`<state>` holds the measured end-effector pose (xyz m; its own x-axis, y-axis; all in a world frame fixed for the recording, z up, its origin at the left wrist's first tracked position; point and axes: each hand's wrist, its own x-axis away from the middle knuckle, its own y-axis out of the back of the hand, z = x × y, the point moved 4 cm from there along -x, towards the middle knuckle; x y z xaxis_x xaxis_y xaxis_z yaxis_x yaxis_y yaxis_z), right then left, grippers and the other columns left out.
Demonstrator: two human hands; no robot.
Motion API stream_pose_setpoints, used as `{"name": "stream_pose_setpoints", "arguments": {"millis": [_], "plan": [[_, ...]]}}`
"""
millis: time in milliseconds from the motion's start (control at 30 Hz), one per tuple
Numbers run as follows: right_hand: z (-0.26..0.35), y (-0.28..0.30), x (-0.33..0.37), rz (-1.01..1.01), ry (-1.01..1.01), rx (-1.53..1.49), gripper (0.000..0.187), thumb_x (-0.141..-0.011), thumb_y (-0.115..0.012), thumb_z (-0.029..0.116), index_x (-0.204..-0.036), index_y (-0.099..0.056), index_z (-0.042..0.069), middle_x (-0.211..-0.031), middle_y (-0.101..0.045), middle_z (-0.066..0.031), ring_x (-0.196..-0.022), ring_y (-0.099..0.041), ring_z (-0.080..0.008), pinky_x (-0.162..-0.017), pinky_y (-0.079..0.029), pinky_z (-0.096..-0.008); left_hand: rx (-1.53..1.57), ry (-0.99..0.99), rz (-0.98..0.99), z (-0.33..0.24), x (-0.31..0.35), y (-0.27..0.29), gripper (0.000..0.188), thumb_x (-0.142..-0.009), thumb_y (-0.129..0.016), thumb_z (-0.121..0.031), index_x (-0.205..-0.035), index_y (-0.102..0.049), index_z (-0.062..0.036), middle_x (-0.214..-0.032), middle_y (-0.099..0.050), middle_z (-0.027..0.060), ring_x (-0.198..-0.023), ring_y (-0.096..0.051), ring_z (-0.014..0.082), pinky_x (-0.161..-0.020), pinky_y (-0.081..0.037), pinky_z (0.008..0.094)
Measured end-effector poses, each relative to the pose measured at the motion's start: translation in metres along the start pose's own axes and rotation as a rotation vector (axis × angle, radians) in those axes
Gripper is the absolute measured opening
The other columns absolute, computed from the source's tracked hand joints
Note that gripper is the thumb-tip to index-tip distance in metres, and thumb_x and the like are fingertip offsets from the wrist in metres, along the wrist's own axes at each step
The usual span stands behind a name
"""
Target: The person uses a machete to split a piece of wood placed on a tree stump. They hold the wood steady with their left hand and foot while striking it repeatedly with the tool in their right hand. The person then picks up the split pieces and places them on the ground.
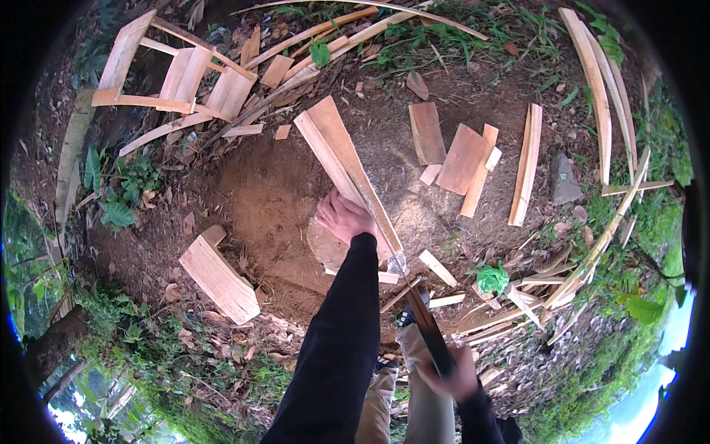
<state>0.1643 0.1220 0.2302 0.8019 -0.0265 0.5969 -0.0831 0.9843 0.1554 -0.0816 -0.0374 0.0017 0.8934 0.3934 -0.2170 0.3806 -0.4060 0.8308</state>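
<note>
A long wooden board slants across the middle, its lower right end over a round wood block on the ground. My left hand is closed on the board's left side, fingers bent over it, and holds it down. In my right hand, closed and blurred by motion, is a long, tapering handsaw. The narrow end of its blade meets the board's lower end. Its teeth do not show clearly, and my fingers hide the handle. A short wooden strip lies right of the blade.
Several short boards lie right of centre, near a grey stone. A wooden frame stands at the far left. A thick board lies at the left, a green crumpled thing among scraps at the right. My legs are close below.
</note>
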Motion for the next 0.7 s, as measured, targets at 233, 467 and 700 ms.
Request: {"name": "stream_pose_setpoints", "arguments": {"millis": [233,467,700], "plan": [[0.010,-0.001,-0.107,-0.084,-0.069,0.064,0.030,-0.072,-0.080,0.026,-0.076,-0.065,0.000,-0.069,-0.065,-0.0143,-0.066,-0.065,-0.0174,-0.058,-0.049,-0.0354,-0.046,-0.074,0.000,-0.009,0.006,-0.008,0.032,-0.096,-0.041,-0.020,-0.118,-0.059,-0.0062,-0.117,-0.056,0.0104,-0.123,-0.046,0.0297,-0.109,-0.027,0.0549],[0.018,0.031,0.064,0.034,-0.121,-0.041,0.012,-0.070,-0.074,0.009,-0.074,-0.067,0.000,-0.054,-0.058,-0.0013,-0.046,-0.053,-0.0046,-0.047,-0.042,-0.0253,-0.034,0.028,0.037,-0.016,0.004,0.003,0.033,-0.095,-0.041,-0.020,-0.119,-0.059,-0.0067,-0.120,-0.054,0.0098,-0.124,-0.045,0.0295,-0.110,-0.025,0.0571],[0.023,-0.009,-0.104,-0.093,0.076,0.080,0.018,-0.073,-0.075,0.015,-0.065,-0.063,0.003,-0.052,-0.053,0.0010,-0.049,-0.052,-0.0058,-0.047,-0.041,-0.0287,-0.060,0.053,0.059,-0.002,0.002,-0.003,0.033,-0.097,-0.041,-0.021,-0.121,-0.058,-0.0078,-0.122,-0.054,0.0086,-0.127,-0.044,0.0292,-0.111,-0.024,0.0579]]}}
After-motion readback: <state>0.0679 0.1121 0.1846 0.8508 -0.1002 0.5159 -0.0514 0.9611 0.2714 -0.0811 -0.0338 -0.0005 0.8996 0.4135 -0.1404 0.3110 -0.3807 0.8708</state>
